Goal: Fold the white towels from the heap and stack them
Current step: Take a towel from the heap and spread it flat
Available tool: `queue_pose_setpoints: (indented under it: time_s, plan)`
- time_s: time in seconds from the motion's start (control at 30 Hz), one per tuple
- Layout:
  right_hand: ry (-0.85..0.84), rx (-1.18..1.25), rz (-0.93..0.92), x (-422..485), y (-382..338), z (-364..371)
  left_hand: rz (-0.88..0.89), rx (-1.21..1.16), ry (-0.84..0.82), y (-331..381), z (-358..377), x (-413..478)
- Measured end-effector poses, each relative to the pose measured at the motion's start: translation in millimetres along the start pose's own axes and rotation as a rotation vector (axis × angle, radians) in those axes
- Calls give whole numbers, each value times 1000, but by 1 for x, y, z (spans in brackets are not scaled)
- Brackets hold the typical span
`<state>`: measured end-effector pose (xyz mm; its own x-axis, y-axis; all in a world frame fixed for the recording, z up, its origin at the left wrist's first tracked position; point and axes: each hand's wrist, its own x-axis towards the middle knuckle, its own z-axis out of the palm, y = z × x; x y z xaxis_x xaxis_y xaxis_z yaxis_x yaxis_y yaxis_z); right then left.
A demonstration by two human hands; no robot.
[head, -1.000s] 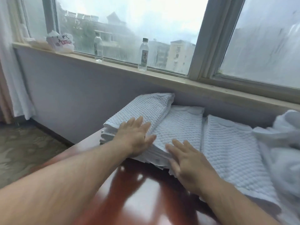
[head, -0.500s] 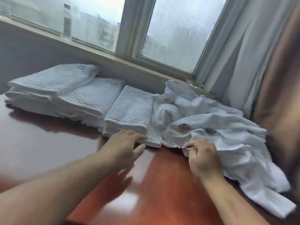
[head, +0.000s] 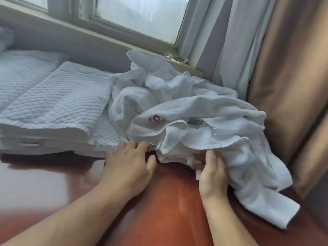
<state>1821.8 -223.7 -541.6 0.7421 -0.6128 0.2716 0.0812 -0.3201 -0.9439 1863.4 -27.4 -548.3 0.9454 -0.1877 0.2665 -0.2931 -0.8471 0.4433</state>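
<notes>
A crumpled heap of white towels [head: 191,110] lies on the reddish wooden table [head: 159,201] at the right, one towel showing a small red embroidered mark. Stacks of folded white waffle towels [head: 58,103] sit to its left along the wall. My left hand [head: 129,164] lies with fingers spread at the heap's near-left edge, fingertips touching the cloth. My right hand [head: 211,169] reaches into the heap's lower front edge; its fingers curl round a fold of towel and are partly hidden under the cloth.
A window sill [head: 99,32] runs behind the towels, with a small clear object [head: 175,58] on it. Grey and brown curtains [head: 284,77] hang at the right, close against the heap. A towel corner [head: 266,210] hangs toward the table's right edge.
The view swung right from the folded stacks to the heap. My left hand moved from the stack's edge to the heap's edge. My right hand has dug further under the front towel.
</notes>
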Motion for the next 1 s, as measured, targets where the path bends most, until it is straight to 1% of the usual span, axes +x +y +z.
queue_pose_setpoints:
  time_s: [0.07,0.13,0.2,0.23,0.3,0.37,0.4,0.47,0.57,0.6,0.63,0.7,0.73,0.77,0.8,0.87,0.93,1.0]
  plan:
    - [5,24,-34,-5,1,-2,5,-70,16,-3,2,-2]
    - [21,17,-73,-9,-3,-5,20,-231,40,-6,-3,-3]
    - [37,-64,-213,-11,-12,-6,38,-364,68,-10,-9,1]
    - [55,-123,-313,-12,-16,-5,50,-381,77,-14,-10,4]
    - [143,-243,-492,-17,-22,-8,80,-307,44,-18,-10,4]
    - [256,-305,-595,-22,-25,-12,112,-192,-6,-19,-9,1]
    - [267,-316,-601,-24,-26,-12,124,-182,-10,-19,-9,-1]
    - [284,-350,-590,-26,-26,-11,129,-244,8,-20,-10,0]
    - [443,-572,-638,-19,-25,-17,139,-342,18,-22,-13,3]
    - [489,-648,-579,-14,-24,-23,155,-354,1,-22,-13,2]
    - [515,-696,-468,-10,-23,-31,175,-358,-17,-21,-13,0]
    - [558,-698,-253,-5,-22,-47,229,-355,-25,-17,-14,-4]
    - [572,-691,-241,-4,-21,-50,262,-358,-22,-15,-14,-5]
    - [578,-700,-304,-5,-20,-51,294,-370,-21,-13,-13,-5]
    - [574,-717,-410,-8,-19,-49,320,-388,-26,-11,-12,-7]
    - [495,-706,-610,-12,-20,-40,343,-441,-34,-9,-9,-10]
    - [355,-585,-656,-19,-23,-34,312,-555,-65,-9,-5,-12]
    - [190,-429,-605,-25,-25,-35,253,-706,-142,-9,-4,-12]
